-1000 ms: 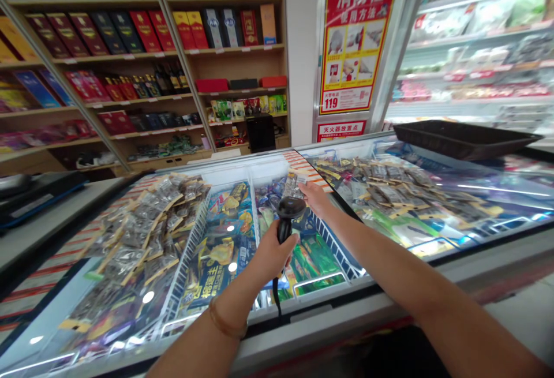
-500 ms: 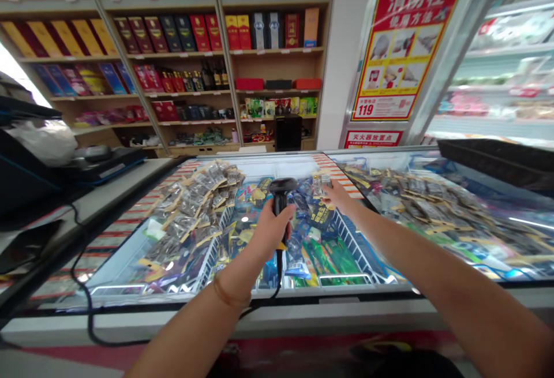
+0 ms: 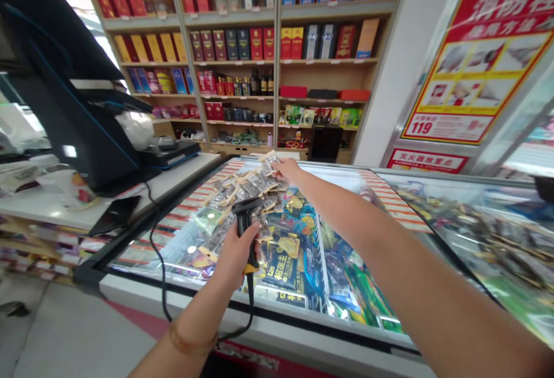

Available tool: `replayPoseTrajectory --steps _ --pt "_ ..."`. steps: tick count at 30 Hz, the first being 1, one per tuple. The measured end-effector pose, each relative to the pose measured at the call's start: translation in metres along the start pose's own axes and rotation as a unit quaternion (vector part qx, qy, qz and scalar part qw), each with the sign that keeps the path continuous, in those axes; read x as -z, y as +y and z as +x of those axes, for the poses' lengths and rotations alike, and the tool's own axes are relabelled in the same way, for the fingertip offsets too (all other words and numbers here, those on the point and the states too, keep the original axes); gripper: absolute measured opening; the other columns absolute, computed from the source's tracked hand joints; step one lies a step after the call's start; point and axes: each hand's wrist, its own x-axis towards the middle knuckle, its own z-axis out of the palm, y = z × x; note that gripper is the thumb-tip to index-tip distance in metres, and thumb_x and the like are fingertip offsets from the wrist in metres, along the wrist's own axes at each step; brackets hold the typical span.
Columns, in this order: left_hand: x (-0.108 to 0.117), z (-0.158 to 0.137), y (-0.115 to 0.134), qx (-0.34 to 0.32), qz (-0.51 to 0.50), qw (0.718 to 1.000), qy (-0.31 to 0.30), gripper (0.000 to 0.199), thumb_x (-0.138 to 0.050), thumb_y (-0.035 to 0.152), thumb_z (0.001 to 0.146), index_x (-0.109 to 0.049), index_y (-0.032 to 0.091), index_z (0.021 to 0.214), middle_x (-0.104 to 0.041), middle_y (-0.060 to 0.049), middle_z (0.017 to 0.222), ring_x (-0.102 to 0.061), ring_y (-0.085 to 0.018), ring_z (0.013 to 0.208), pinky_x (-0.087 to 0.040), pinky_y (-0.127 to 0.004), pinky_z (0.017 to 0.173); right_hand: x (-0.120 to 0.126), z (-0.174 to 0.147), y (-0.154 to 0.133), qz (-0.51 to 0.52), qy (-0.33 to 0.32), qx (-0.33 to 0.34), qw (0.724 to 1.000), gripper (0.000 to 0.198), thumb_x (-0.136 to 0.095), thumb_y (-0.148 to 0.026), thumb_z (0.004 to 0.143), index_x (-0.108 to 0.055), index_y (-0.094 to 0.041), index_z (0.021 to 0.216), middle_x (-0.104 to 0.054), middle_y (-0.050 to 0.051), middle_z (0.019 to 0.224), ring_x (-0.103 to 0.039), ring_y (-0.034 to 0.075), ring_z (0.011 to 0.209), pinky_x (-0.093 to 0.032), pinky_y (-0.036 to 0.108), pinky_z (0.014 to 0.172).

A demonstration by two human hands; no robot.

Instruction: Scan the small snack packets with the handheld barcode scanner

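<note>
My left hand (image 3: 238, 251) is wrapped round the handle of a black barcode scanner (image 3: 247, 208), its head pointing away from me over the freezer's glass top (image 3: 329, 179). A black cord runs down from the handle. My right hand (image 3: 286, 168) reaches across to the back of a heap of small clear packets (image 3: 242, 184) with tan card edges, piled on the glass. Its fingers are closed on one packet (image 3: 270, 163) at the heap's far end. The contents of the packets are too small to make out.
Bagged frozen goods (image 3: 285, 257) lie in baskets beneath the glass. On the left counter (image 3: 186, 167) stand a black checkout terminal (image 3: 82, 89) and a dark flat device (image 3: 116, 214). A second packet heap (image 3: 476, 222) lies at right. Shelves of boxes (image 3: 234, 44) line the back.
The view has turned left. My right hand, with a small packet, has moved left from above the middle baskets to the left heap. The scanner has also shifted left, in front of that heap.
</note>
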Motion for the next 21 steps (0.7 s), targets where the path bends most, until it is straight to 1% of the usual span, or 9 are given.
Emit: replayPoseTrajectory --steps 3,5,8,10,12,15,18,21 --pt "0.008 -0.003 0.001 -0.008 0.002 1.0 -0.006 0.046 -0.078 0.049 0.068 -0.048 0.021 0.089 -0.055 0.008 0.062 -0.047 -0.007 0.041 -0.036 -0.021 0.039 -0.033 0.016 0.0 0.005 -0.004 -0.013 1.0 0.017 -0.078 -0.015 0.078 -0.062 -0.017 0.078 -0.061 -0.001 0.056 -0.063 0.013 0.053 -0.049 0.022 0.049" --pt "0.009 -0.003 0.0 0.002 0.003 1.0 -0.006 0.045 -0.077 0.049 0.069 -0.046 0.022 0.087 -0.054 0.008 0.06 -0.047 -0.008 0.041 -0.036 -0.021 0.04 -0.043 0.021 0.004 0.018 -0.001 -0.013 1.0 0.019 -0.077 -0.01 0.077 -0.061 -0.017 0.08 -0.06 -0.002 0.057 -0.064 0.014 0.055 -0.052 0.024 0.052" --pt "0.004 -0.001 -0.003 0.013 0.001 1.0 -0.009 0.046 -0.077 0.05 0.067 -0.046 0.022 0.087 -0.054 0.008 0.059 -0.046 -0.007 0.041 -0.036 -0.021 0.04 -0.042 0.021 0.012 0.044 0.007 0.008 0.999 0.025 -0.078 -0.006 0.074 -0.06 -0.017 0.086 -0.06 -0.002 0.065 -0.068 0.014 0.06 -0.057 0.025 0.057" --pt "-0.002 0.0 -0.005 0.009 0.001 1.0 -0.017 0.046 -0.077 0.049 0.068 -0.047 0.022 0.089 -0.055 0.008 0.061 -0.047 -0.007 0.041 -0.036 -0.021 0.04 -0.03 0.016 0.015 0.056 0.014 0.026 0.998 0.027 -0.078 -0.006 0.075 -0.06 -0.018 0.091 -0.061 -0.002 0.072 -0.069 0.014 0.064 -0.058 0.026 0.059" --pt "-0.012 0.001 -0.008 0.012 0.007 0.999 -0.029 0.045 -0.076 0.049 0.069 -0.047 0.022 0.089 -0.054 0.008 0.06 -0.047 -0.007 0.04 -0.036 -0.021 0.04 -0.008 0.006 0.017 0.056 0.024 0.036 0.998 0.028 -0.078 -0.008 0.076 -0.06 -0.018 0.095 -0.063 0.0 0.078 -0.07 0.014 0.064 -0.06 0.027 0.061" --pt "-0.034 -0.001 -0.013 0.018 0.012 0.998 -0.053 0.044 -0.076 0.049 0.069 -0.046 0.022 0.087 -0.053 0.008 0.06 -0.046 -0.007 0.04 -0.037 -0.021 0.04 0.041 -0.017 0.025 0.039 0.052 0.042 0.997 0.024 -0.075 -0.01 0.079 -0.062 -0.019 0.097 -0.065 0.001 0.083 -0.07 0.013 0.063 -0.061 0.029 0.062" --pt "-0.065 -0.005 -0.019 0.012 0.005 0.997 -0.079 0.043 -0.076 0.045 0.069 -0.046 0.022 0.089 -0.053 0.009 0.06 -0.046 -0.007 0.041 -0.037 -0.021 0.04 0.105 -0.05 0.041 0.011 0.1 0.045 0.994 0.015 -0.071 -0.012 0.08 -0.063 -0.018 0.09 -0.066 0.002 0.084 -0.069 0.012 0.062 -0.06 0.029 0.063" --pt "-0.101 -0.01 -0.028 0.02 0.006 0.993 -0.115 0.04 -0.075 0.043 0.069 -0.048 0.022 0.089 -0.052 0.009 0.06 -0.045 -0.007 0.04 -0.037 -0.021 0.039 0.175 -0.092 0.059 -0.029 0.163 0.043 0.985 0.011 -0.071 -0.014 0.078 -0.064 -0.018 0.085 -0.067 0.002 0.083 -0.068 0.013 0.062 -0.058 0.029 0.061"
